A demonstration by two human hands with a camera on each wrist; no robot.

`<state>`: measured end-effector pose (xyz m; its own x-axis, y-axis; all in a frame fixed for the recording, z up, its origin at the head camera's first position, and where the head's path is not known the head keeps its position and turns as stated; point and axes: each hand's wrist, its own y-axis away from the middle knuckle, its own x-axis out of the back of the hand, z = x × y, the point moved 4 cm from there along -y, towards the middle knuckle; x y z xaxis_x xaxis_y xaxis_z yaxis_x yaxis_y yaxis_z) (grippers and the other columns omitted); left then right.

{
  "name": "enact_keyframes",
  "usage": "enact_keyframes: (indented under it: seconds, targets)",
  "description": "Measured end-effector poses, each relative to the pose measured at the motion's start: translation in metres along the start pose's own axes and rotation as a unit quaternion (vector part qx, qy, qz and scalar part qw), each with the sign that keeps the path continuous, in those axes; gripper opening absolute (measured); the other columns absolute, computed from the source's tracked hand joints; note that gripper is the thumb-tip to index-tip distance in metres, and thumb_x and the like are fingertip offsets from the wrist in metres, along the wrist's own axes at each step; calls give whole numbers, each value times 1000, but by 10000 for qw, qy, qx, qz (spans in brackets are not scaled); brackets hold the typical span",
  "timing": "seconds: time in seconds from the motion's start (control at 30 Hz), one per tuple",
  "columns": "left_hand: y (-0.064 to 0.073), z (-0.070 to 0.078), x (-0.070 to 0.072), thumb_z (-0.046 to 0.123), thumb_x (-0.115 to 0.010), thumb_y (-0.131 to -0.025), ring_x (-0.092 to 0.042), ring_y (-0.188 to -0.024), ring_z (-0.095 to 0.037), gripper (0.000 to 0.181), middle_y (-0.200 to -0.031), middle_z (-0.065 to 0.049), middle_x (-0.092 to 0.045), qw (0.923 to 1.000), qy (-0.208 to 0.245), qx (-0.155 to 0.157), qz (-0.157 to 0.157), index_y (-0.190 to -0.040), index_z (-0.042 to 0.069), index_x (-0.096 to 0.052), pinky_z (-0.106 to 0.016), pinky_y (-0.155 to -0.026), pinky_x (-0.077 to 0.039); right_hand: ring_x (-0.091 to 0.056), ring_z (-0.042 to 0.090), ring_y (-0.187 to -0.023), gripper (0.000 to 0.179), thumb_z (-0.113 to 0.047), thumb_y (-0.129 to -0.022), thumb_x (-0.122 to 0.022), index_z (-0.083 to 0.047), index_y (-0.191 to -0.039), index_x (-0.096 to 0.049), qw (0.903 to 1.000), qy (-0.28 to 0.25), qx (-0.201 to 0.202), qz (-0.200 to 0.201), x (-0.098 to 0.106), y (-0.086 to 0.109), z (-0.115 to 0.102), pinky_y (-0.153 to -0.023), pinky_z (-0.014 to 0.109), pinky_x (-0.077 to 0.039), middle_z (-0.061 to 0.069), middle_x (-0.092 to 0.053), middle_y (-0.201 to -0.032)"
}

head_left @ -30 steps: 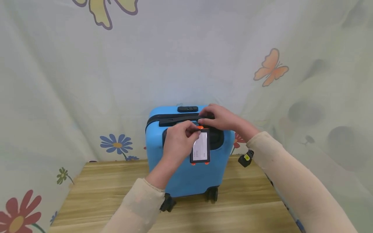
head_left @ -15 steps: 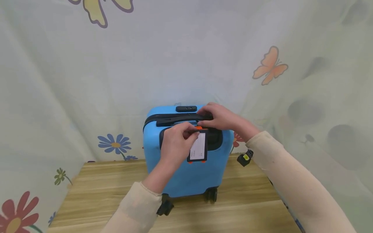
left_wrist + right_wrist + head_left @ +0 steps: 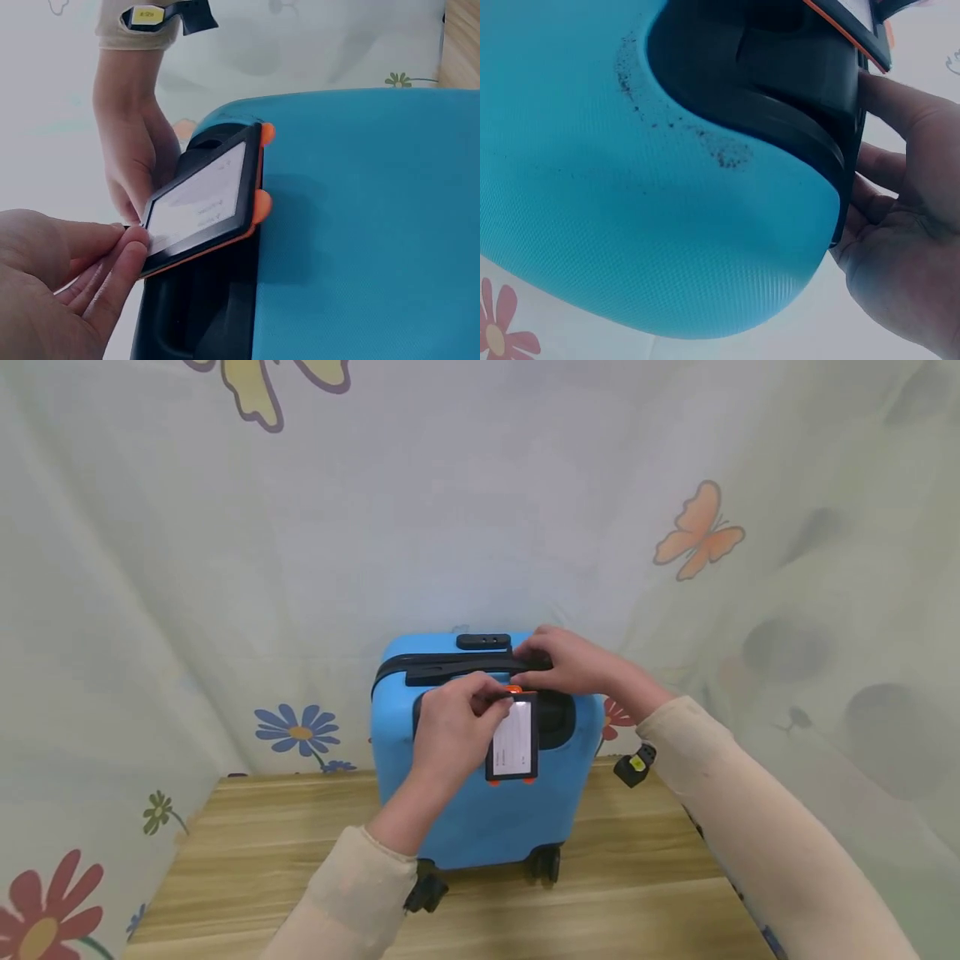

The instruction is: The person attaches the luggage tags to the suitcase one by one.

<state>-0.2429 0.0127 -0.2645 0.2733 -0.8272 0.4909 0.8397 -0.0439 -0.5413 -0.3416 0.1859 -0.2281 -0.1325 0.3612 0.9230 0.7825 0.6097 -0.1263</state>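
Note:
A light-blue hard-shell suitcase (image 3: pixel 495 827) stands upright with a black pull handle (image 3: pixel 435 673) lying along its top. In front of its black recess hangs a luggage tag (image 3: pixel 513 739), black-framed with a white card and orange backing. My left hand (image 3: pixel 455 722) pinches the tag's upper left corner between thumb and fingers; in the left wrist view the tag (image 3: pixel 202 199) tilts away from the suitcase. My right hand (image 3: pixel 573 662) grips the right part of the handle, thumb in front and fingers behind, as the right wrist view shows. Where the tag's orange strap (image 3: pixel 514 689) runs is mostly hidden.
Black wheels (image 3: pixel 545 863) carry the suitcase on a wood-grain surface (image 3: pixel 300 835). Close behind it hangs a pale curtain (image 3: pixel 480 510) printed with flowers and butterflies. A black lock panel (image 3: pixel 483 642) sits on the suitcase top. A small black device (image 3: pixel 633 766) hangs at the right cuff.
The whole view shifts slightly left and then back. Both hands keep their places, the left pinching the luggage tag, the right on the pull handle.

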Motion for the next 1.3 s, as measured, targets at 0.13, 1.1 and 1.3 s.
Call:
enact_keyframes:
  seconds: [0.13,1.1,1.3]
  targets:
    - [0,-1,0,12,-80,-98,-69,-78,-16,10,-99,-4,-79,10000,-52,16,-11,-107,9,-80,-33,-70,-60,-57,33,-117,51,-27,-99,-77,1,-141,-66,9998,-169,-104,4,-2,2,0,-106,51,-52,19,-61,-133]
    - [-1,-2,2,11,-80,-97,-69,-75,-14,8,-94,-5,-79,9999,-32,-112,55,-105,8,-80,-32,-67,-60,-61,32,-123,41,-17,-104,-67,-2,-141,-64,9954,-943,131,-79,-3,-7,-7,-113,52,-50,15,-66,-139]
    - [-3,-1,2,12,-80,-97,-72,-78,-16,10,-98,-6,-80,10000,-46,-10,42,-106,8,-80,-33,-71,-62,-64,28,-115,29,-23,-107,-67,-6,-129,-74,9955,-830,276,373,-5,-12,-9,-107,48,-53,10,-73,-126]
